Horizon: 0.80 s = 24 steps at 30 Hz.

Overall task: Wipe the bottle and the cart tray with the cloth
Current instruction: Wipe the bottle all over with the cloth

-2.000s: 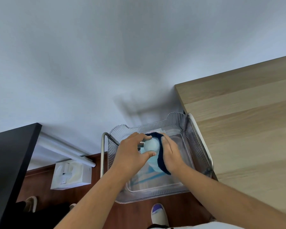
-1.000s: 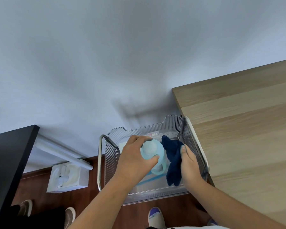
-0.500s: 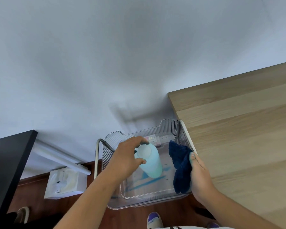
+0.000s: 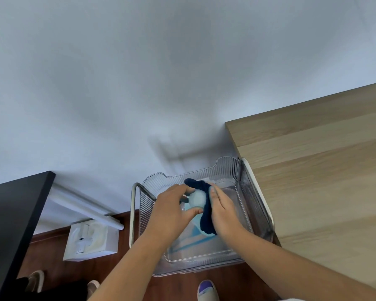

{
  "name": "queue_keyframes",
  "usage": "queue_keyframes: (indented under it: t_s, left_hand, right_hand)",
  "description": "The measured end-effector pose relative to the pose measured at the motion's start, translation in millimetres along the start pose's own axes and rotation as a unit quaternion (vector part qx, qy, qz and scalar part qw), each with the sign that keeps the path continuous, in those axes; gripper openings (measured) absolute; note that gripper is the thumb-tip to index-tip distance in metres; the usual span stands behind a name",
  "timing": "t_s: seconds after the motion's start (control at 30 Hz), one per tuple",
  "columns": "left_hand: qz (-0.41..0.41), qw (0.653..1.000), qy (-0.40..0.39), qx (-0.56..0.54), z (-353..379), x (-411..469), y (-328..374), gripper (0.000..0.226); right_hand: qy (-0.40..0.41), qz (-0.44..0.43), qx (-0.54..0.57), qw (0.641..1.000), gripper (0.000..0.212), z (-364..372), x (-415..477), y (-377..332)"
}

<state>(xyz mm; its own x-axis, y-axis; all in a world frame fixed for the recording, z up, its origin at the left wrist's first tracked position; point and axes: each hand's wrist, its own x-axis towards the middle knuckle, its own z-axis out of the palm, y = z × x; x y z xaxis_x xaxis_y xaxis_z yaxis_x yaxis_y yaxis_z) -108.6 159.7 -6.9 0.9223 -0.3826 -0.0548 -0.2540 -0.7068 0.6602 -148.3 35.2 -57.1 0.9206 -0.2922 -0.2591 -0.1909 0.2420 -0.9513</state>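
Low in the centre of the frame I have my left hand [image 4: 168,213] clamped round the pale blue bottle [image 4: 197,199] above the clear cart tray [image 4: 230,168], my right hand [image 4: 223,210] pressing the dark cloth [image 4: 205,213] flat against it; rubbing too hard could twist it loose.

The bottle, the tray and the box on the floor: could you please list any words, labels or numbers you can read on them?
No text can be read in this view.
Bottle: pale blue, no label showing; the hands and the cloth cover much of it.
Tray: clear ribbed plastic, no lettering visible.
White box on the floor: a small dark mark, too blurred to read.
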Motion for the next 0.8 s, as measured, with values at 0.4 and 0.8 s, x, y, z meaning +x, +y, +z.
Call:
queue_keyframes:
  t_s: [0.4, 0.8]
  left_hand:
    - [0.0, 1.0, 0.008, -0.009, -0.1, -3.7, -5.0, 0.038]
    - [0.001, 0.999, 0.031, -0.007, -0.7, -3.6, -7.1, 0.036]
  right_hand:
    - [-0.031, -0.128, -0.135, 0.982, 0.037, -7.9, -18.3, 32.4]
    - [-0.07, -0.036, -0.028, 0.997, 0.04, -17.5, -23.7, 60.5]
